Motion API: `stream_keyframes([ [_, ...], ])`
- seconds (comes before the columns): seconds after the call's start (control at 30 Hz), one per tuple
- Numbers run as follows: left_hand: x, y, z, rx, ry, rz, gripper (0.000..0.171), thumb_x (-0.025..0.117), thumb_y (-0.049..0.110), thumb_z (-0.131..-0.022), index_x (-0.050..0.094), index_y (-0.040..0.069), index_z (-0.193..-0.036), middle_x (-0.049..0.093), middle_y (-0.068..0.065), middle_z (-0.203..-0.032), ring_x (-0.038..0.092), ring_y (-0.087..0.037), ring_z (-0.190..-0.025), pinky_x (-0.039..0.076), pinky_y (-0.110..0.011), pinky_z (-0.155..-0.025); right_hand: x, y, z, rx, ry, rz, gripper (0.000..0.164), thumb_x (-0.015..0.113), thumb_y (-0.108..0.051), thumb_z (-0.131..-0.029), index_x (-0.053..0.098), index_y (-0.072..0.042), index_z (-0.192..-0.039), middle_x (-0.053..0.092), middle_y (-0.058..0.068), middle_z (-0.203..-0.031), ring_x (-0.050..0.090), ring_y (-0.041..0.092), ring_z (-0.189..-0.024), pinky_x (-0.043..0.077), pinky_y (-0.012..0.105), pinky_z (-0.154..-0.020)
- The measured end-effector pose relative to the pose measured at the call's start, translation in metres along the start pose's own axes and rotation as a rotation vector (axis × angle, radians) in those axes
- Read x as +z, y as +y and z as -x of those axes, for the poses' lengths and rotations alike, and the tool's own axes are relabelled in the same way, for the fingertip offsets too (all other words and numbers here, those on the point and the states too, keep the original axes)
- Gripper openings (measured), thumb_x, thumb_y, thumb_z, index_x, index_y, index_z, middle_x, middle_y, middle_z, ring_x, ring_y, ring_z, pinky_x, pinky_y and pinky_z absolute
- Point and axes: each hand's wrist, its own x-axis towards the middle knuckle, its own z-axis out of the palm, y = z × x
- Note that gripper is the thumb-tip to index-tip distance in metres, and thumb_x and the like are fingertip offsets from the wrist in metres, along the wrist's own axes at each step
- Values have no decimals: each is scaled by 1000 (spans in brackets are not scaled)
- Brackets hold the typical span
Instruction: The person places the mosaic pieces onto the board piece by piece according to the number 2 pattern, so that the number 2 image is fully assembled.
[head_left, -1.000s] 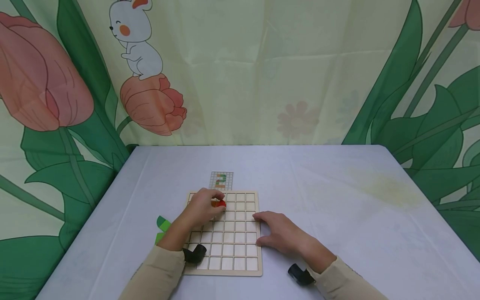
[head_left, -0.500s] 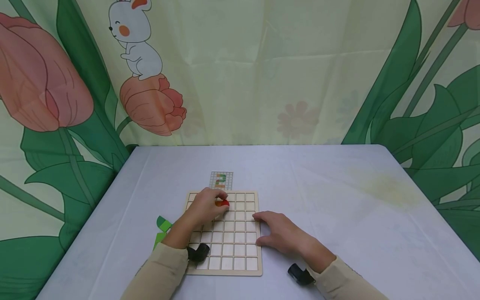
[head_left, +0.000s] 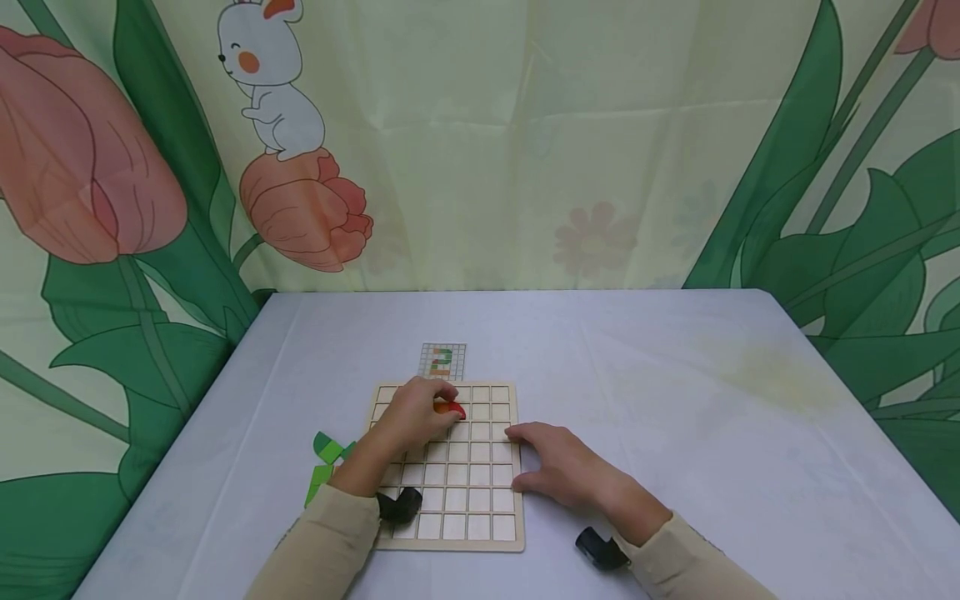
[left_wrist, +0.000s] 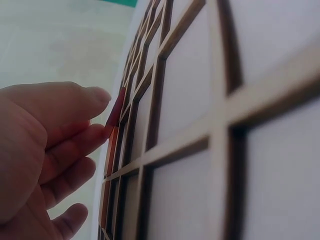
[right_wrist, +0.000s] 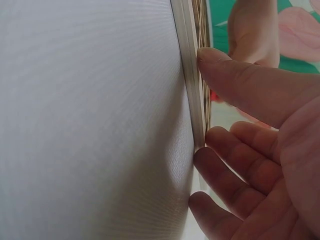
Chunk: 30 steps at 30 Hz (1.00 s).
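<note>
My left hand [head_left: 416,412] is over the upper part of a wooden grid board [head_left: 480,546]. Its thumb and index finger pinch a small red tile with a rounded edge [head_left: 457,410], which the left wrist view shows as a red tile [left_wrist: 116,107] tilted at the grid. Beside it, an orange tile [left_wrist: 111,147] sits in the board's cells, partly hidden by the hand in the head view. My right hand [head_left: 566,467] rests against the board's right edge, thumb and fingertips spread along the rim, as the right wrist view also shows.
A small pattern card [head_left: 442,361] with a coloured figure on a grid lies just beyond the board. Several green tiles [head_left: 328,450] lie left of the board, partly behind my left forearm. A white cloth [head_left: 637,358] covers the table.
My left hand has shifted slightly to the right across the board with the red tile. More green tiles show beside the forearm. The right hand stays at the board's edge.
</note>
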Motion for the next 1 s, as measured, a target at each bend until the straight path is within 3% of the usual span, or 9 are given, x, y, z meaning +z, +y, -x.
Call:
stream_keyframes([
  [1.0, 1, -3, -3, 17, -36, -3, 18, 73, 13, -91, 74, 11, -109, 65, 1, -103, 54, -18, -98, 51, -34, -82, 0, -2, 0, 49, -13, -15, 63, 80, -16, -84, 54, -2, -140, 57, 10, -138, 49, 29, -131, 38, 49, -109],
])
